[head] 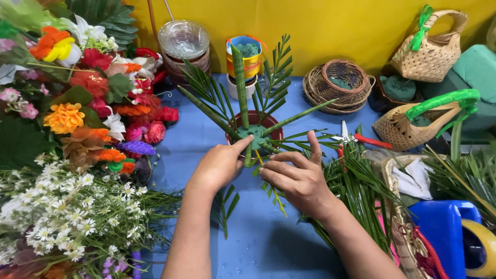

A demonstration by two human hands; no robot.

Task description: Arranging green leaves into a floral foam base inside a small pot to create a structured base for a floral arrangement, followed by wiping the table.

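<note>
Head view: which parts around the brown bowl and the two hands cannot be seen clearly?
- Near rim of the brown bowl: hidden by the left hand and right hand.
- Leaf stem base: fingers cover it, so each hand's grip is unclear.
- Scissors: blades among palm leaves.

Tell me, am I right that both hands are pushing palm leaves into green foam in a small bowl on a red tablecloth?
Not quite: the tablecloth is blue, as the head view shows. The rest holds: the left hand and right hand work palm leaves into green foam in the small bowl.
</note>
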